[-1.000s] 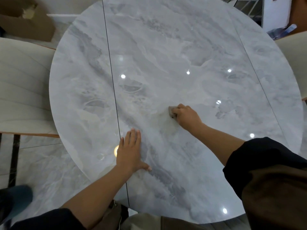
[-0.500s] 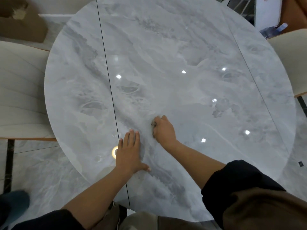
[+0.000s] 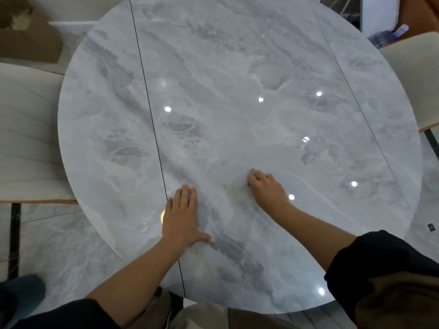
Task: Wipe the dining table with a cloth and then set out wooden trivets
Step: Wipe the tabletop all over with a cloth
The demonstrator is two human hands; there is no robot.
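Observation:
A round grey marble dining table (image 3: 237, 67) fills the head view. My right hand (image 3: 268, 189) presses down near the table's middle front, fingers curled over a small grey cloth (image 3: 253, 171); only a corner of the cloth shows past the fingertips. To its left, my left hand (image 3: 181, 217) lies flat and palm down on the tabletop near the front edge, fingers together, thumb out, holding nothing. No wooden trivets are in view.
Cream chairs stand at the left (image 3: 26, 138) and right (image 3: 413, 77) of the table. A brown cardboard box (image 3: 26, 27) lies on the floor at the top left. Two dark seams (image 3: 147, 100) cross the tabletop. Marble floor (image 3: 59, 245) shows below the left edge.
My right hand with the cloth swept left toward my left hand, then back to the right and a little farther away. My left hand has stayed flat in place.

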